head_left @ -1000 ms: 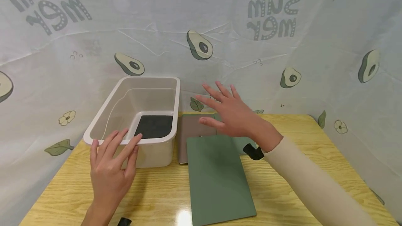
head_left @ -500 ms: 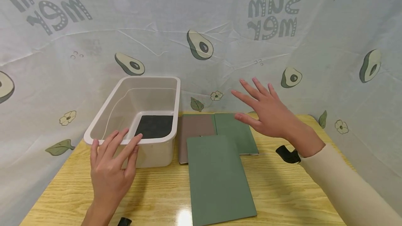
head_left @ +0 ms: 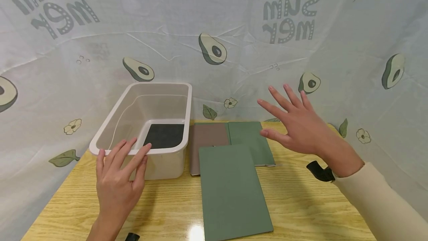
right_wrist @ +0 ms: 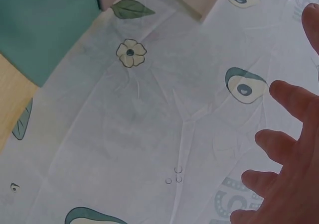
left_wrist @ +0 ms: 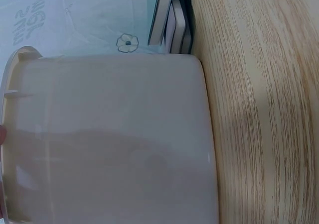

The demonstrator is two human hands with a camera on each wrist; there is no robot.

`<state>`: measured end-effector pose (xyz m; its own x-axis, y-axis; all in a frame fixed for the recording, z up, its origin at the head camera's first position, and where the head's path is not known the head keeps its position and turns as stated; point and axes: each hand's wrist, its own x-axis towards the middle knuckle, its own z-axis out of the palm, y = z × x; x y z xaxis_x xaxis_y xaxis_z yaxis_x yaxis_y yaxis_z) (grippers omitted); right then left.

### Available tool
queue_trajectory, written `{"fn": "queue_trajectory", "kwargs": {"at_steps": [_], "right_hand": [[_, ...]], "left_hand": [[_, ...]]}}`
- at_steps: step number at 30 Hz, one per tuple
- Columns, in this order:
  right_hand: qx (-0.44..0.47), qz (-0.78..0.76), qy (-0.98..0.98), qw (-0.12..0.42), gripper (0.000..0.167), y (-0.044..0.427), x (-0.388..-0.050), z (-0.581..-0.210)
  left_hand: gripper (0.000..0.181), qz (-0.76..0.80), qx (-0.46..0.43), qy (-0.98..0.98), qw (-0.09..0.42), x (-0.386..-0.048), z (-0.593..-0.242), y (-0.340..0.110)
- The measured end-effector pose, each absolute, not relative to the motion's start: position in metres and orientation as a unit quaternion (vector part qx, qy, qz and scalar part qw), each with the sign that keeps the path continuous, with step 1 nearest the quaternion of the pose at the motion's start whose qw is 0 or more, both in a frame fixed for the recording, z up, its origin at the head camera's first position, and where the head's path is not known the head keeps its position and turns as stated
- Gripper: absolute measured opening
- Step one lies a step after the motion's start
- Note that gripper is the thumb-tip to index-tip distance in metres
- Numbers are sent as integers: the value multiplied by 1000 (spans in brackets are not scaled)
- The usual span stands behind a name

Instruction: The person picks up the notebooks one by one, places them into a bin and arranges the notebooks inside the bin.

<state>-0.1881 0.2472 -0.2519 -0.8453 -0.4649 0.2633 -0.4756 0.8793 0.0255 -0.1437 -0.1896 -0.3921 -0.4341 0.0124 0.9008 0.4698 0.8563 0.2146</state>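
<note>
My left hand [head_left: 118, 181] rests its spread fingertips on the near rim of a light beige plastic bin [head_left: 168, 163]. Inside the bin lies a flat black rectangular thing [head_left: 164, 136]; its kind cannot be told. In the left wrist view the bin's outer wall [left_wrist: 114, 134] fills much of the picture. My right hand [head_left: 301, 125] hovers with fingers spread and holds nothing, right of the books. A large green hardcover book [head_left: 234, 192] lies nearest me, overlapping a brown-covered book [head_left: 210, 133] and a smaller green book [head_left: 250, 140] behind it.
Everything stands on a yellow wood-grain table [head_left: 174, 207]. A pale cloth [head_left: 167, 21] printed with avocados hangs close behind and on both sides. Beside the bin's right wall sits the brown book.
My right hand has moved to the right, from above the books to beyond them, fingers still spread. The left hand, bin and books stay in place.
</note>
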Motion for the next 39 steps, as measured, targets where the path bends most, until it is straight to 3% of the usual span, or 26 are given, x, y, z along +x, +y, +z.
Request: {"fn": "queue_trajectory", "kwargs": {"at_steps": [24,33,39], "right_hand": [[241,42,-954,176,85,232,-167,-267],[233,47,-959,152,87,230,-170,-274],[231,43,-965,117,89,226,-170,-299]], "left_hand": [[34,-229,-163,-807,520,-149,-400,-200],[35,-229,-158,-813,511,-147,-397,-198],[36,-230,-155,-815,508,-147,-396,-196]]}}
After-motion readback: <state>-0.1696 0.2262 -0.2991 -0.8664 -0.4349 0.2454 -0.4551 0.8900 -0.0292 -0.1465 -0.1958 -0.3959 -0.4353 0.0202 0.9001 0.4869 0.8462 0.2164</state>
